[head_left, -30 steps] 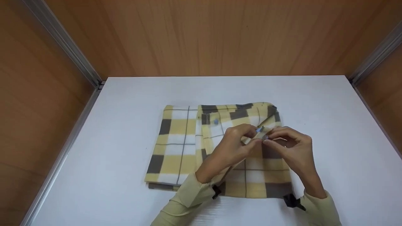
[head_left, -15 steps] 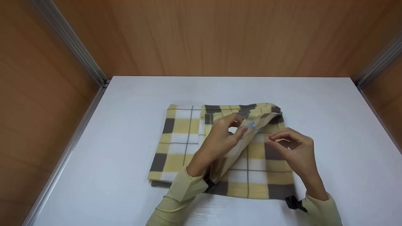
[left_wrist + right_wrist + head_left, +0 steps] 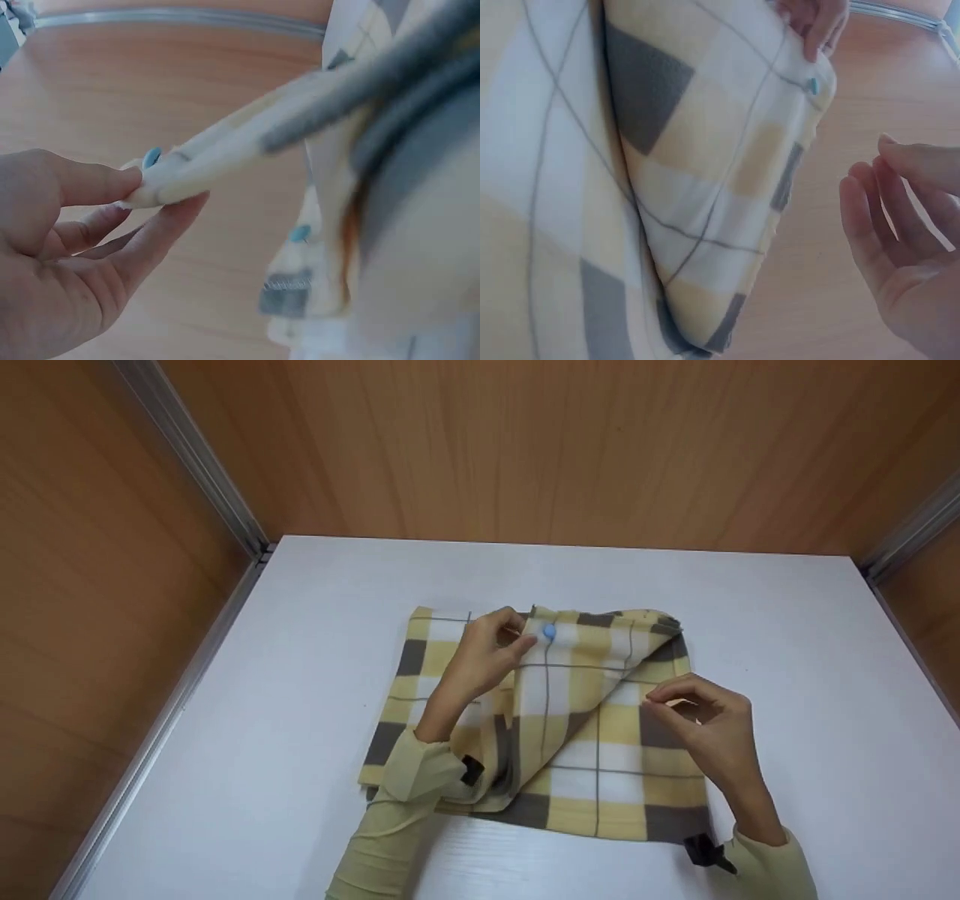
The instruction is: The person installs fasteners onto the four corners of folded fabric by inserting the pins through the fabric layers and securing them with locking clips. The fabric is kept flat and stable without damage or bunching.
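Note:
A folded yellow, white and grey checked cloth (image 3: 600,772) lies in the middle of the head view. My left hand (image 3: 484,656) pinches the corner of its raised flap (image 3: 570,682), thumb on one face and fingers on the other. Close to that grip, a round blue button (image 3: 550,631) sits on the flap. A second blue button (image 3: 300,233) shows on a lower hemmed part of the cloth in the left wrist view. My right hand (image 3: 705,720) hovers over the cloth's right side, fingers loosely bent, with nothing between thumb and fingertips (image 3: 855,187).
The cloth lies on a white table (image 3: 262,697). A wood-patterned panel (image 3: 525,450) stands behind it, with further panels at both sides and metal rails (image 3: 217,472) at the corners. Black wrist mounts (image 3: 472,770) are on both sleeves.
My left hand has moved left and away from me, folding the flap over so its buttoned face shows. My right hand has let go of the flap and stays nearly in place.

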`<state>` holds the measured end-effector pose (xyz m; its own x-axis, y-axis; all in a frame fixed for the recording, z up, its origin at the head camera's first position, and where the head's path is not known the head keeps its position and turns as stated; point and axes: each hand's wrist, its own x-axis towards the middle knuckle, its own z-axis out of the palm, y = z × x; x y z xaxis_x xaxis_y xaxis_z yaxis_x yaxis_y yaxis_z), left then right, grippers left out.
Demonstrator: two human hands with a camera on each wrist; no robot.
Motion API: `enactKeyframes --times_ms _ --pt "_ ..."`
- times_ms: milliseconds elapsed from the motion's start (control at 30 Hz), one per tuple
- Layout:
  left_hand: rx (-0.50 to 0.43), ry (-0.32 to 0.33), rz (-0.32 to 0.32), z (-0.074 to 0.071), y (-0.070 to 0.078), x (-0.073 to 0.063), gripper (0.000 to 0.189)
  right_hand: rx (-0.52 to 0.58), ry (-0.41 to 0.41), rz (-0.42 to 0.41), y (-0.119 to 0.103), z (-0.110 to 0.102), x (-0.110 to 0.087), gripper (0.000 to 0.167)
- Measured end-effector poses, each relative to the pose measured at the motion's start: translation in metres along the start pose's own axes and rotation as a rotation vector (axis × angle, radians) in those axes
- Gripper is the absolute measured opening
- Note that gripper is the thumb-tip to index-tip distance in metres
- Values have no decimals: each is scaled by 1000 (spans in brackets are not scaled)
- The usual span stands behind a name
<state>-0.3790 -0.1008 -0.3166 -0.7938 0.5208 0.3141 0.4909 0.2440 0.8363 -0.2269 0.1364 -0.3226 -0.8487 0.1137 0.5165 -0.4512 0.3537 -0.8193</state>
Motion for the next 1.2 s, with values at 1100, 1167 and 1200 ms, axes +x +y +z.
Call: enactKeyframes --times_ms 1100,1167,1200 --pt "67 44 -526 25 -67 15 51 -354 -520 202 100 16 122 46" --pt "50 33 -543 27 -66 20 67 -377 -561 221 104 17 128 52" --pt "48 27 -548 28 -65 23 74 -383 -576 225 106 17 131 55"
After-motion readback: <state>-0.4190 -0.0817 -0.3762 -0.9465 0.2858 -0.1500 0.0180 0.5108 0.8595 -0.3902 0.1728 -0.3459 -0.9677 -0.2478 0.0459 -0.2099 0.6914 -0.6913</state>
